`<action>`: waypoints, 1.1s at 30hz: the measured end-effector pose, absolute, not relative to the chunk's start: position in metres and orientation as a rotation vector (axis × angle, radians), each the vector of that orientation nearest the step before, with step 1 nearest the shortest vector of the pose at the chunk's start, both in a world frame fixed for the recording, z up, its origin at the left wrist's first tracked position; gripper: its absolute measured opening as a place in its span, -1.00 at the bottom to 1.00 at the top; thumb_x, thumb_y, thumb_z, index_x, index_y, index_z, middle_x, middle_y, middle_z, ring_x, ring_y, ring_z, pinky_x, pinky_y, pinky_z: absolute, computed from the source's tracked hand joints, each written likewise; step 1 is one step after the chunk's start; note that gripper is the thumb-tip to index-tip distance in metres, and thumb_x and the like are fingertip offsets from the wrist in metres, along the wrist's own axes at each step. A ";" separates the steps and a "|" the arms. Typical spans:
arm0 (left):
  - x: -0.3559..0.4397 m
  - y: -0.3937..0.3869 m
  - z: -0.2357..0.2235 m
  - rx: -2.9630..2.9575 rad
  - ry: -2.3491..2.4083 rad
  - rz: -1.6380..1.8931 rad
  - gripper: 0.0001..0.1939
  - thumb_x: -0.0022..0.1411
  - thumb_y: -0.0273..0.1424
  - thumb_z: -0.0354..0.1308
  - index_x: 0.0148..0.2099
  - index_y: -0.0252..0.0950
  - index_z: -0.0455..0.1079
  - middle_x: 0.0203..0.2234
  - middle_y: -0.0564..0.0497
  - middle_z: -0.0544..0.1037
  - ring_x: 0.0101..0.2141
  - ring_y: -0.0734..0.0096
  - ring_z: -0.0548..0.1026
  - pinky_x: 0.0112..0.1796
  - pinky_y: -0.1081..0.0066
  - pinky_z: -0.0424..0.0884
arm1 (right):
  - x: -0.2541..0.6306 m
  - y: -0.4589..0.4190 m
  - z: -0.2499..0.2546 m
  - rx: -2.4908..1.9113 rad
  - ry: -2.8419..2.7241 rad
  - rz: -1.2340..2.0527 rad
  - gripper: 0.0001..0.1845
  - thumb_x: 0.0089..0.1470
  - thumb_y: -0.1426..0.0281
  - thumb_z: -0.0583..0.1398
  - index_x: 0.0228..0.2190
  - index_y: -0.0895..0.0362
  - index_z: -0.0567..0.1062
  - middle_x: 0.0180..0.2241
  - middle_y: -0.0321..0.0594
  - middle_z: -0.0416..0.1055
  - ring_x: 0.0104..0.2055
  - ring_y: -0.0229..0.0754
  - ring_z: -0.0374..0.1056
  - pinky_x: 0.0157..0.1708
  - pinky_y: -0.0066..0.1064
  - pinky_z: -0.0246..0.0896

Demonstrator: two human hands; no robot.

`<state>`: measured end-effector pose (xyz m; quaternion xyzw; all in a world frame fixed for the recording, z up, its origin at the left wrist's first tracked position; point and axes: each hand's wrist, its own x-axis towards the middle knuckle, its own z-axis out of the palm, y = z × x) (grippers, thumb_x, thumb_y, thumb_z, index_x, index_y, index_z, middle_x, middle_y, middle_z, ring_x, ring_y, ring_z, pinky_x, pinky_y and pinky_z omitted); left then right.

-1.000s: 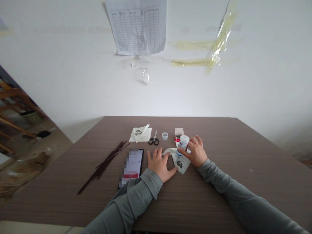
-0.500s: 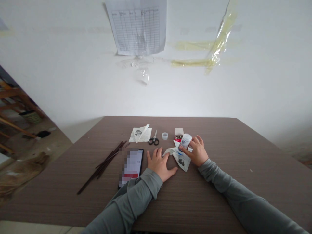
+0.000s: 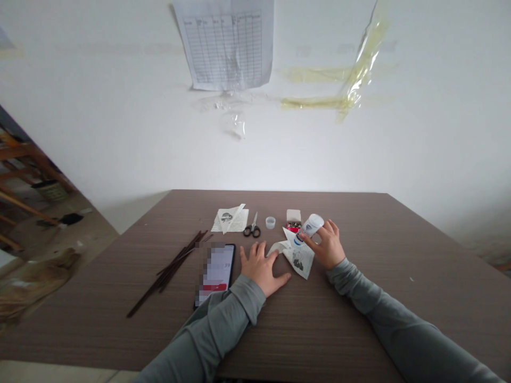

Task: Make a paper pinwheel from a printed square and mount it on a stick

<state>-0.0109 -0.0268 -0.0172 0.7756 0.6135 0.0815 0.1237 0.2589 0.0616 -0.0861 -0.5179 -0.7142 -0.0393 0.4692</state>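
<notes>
My right hand [image 3: 330, 247] grips a small white glue bottle [image 3: 310, 227], tilted with its blue end pointing down and left at a folded printed paper [image 3: 303, 261]. Whether that end touches the paper I cannot tell. My left hand [image 3: 261, 271] lies on the table with its fingers spread, its index finger by the paper's narrow left end. A translucent cap [image 3: 270, 223] sits beyond the hands. Just behind the bottle is an opened small red and white box [image 3: 294, 219] with small metallic pieces inside.
Black-handled scissors [image 3: 252, 230] and more cut printed paper [image 3: 233, 219] lie at the back. Left of my left hand are a phone [image 3: 217, 271] and several thin dark sticks [image 3: 171, 270]. A white wall [image 3: 319, 159] borders the table's far edge [image 3: 351, 199].
My right hand has shifted slightly right, and the glue bottle leans over more, its upper end moving right. The folded paper shows more from under it. My left hand stays in place.
</notes>
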 end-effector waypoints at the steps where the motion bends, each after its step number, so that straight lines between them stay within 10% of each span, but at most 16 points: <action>1: -0.012 -0.027 -0.017 2.262 1.788 0.228 -0.25 0.46 0.02 0.67 0.59 0.02 0.77 0.76 -0.31 0.51 0.73 -0.66 0.37 0.71 -0.83 0.09 | 0.261 0.062 -0.086 -1.269 -1.734 -0.087 -0.55 0.54 -0.14 0.39 -0.22 -0.07 0.79 -0.14 -0.02 0.79 0.11 0.36 0.70 0.57 0.53 0.39; 6: -0.019 -0.025 -0.013 2.271 1.786 0.251 -0.42 0.51 -0.01 0.64 0.48 0.05 0.86 0.75 -0.27 0.54 0.72 -0.69 0.39 0.70 -0.84 0.12 | 0.267 0.063 -0.086 -1.219 -1.722 -0.001 -0.54 0.53 -0.13 0.39 -0.20 -0.07 0.84 -0.05 0.02 0.85 0.11 0.39 0.74 0.35 0.40 0.63; 17: -0.018 -0.022 -0.008 2.275 1.833 0.144 -0.45 0.57 -0.05 0.63 0.52 0.15 0.83 0.76 -0.15 0.55 0.74 -0.59 0.40 0.70 -0.80 0.19 | 0.257 0.058 -0.089 -1.183 -1.929 0.031 -0.59 0.44 -0.11 0.51 -0.26 -0.07 0.83 -0.12 -0.04 0.83 0.09 0.30 0.74 0.66 0.54 0.36; 24: -0.020 -0.024 -0.005 2.255 1.816 0.168 -0.47 0.58 -0.07 0.63 0.50 0.12 0.85 0.77 -0.19 0.54 0.74 -0.63 0.38 0.70 -0.82 0.17 | 0.269 0.064 -0.085 -1.231 -1.701 0.036 -0.41 0.42 -0.31 0.45 -0.28 -0.07 0.81 -0.17 -0.03 0.78 0.06 0.36 0.71 0.49 0.56 0.52; 33: -0.029 -0.016 -0.027 2.290 1.828 0.392 -0.68 0.71 -0.32 0.44 0.34 0.01 0.91 0.67 -0.20 0.65 0.65 -0.46 0.48 0.67 -0.76 0.26 | 0.274 0.062 -0.086 -1.223 -1.835 0.085 -0.51 0.50 0.00 0.37 0.25 -0.14 0.92 0.07 0.04 0.89 0.19 0.38 0.80 0.57 0.56 0.49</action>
